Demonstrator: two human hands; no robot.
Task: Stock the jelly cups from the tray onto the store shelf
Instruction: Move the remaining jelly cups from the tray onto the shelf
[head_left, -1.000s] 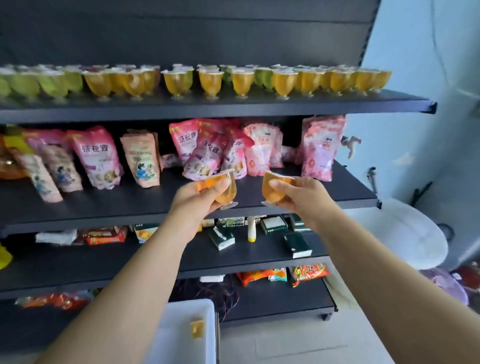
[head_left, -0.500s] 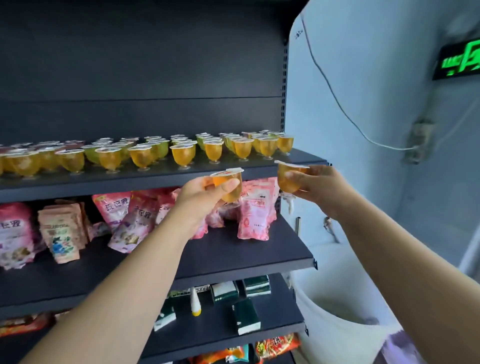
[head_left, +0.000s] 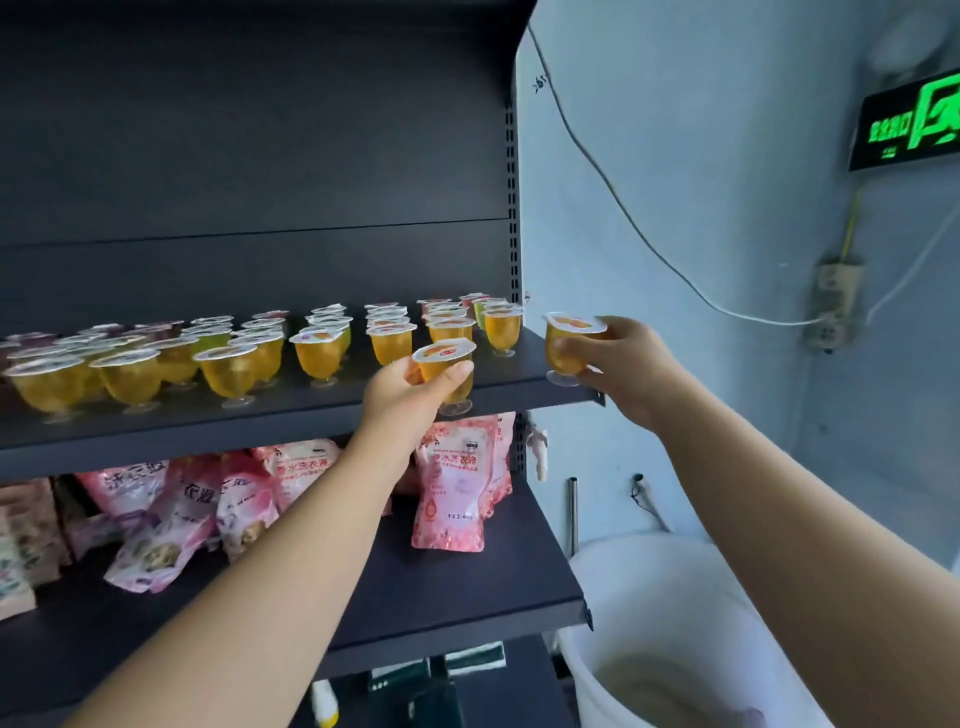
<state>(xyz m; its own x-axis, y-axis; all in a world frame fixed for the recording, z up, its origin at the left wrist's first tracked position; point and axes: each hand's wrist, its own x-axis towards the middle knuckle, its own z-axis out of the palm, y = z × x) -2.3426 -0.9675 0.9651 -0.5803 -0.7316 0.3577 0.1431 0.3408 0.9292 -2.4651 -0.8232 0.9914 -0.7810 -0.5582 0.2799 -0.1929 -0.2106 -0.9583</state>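
Already we have the top shelf (head_left: 291, 410) mostly filled with rows of jelly cups (head_left: 234, 371). Our left hand (head_left: 410, 395) grips one orange cup (head_left: 445, 371) just over the front edge, and our right hand (head_left: 621, 364) grips another cup (head_left: 569, 345) at the shelf's right end. Neither is set down yet; the tray is out of view.

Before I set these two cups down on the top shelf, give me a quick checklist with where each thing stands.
1. Left hand grips its jelly cup: ok.
2. Right hand grips its jelly cup: ok.
3. Both cups upright, lids on: ok.
4. Bare spot at the front of the top shelf near the right end: ok.
5. Left cup's foot above the shelf edge: cannot tell.
6. Right cup over the shelf, not past its end: not ok.
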